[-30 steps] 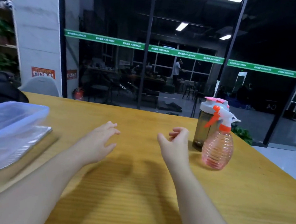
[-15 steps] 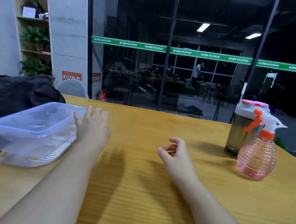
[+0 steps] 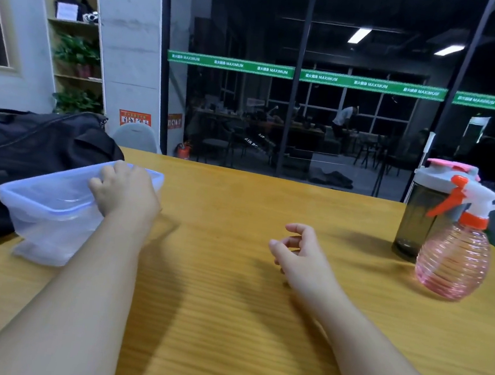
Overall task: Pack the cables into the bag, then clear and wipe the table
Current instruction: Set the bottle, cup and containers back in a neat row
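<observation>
A clear plastic container [image 3: 51, 206] sits tilted at the left of the wooden table [image 3: 226, 322], leaning by the black bag [image 3: 24, 145] behind it. My left hand [image 3: 125, 192] grips the container's right rim, fingers curled over the edge. My right hand [image 3: 300, 254] hovers just above the middle of the table, fingers loosely curled, holding nothing. No cables are in sight.
A pink spray bottle [image 3: 454, 258] with a white and orange trigger stands at the right, touching a dark shaker bottle [image 3: 420, 217] behind it. A glass wall runs along the table's far edge. A grey chair back [image 3: 137, 137] shows behind the bag.
My left hand has moved left onto the container and curled over its rim. The view has swung left, showing more of the bag. My right hand has stayed near the table's middle.
</observation>
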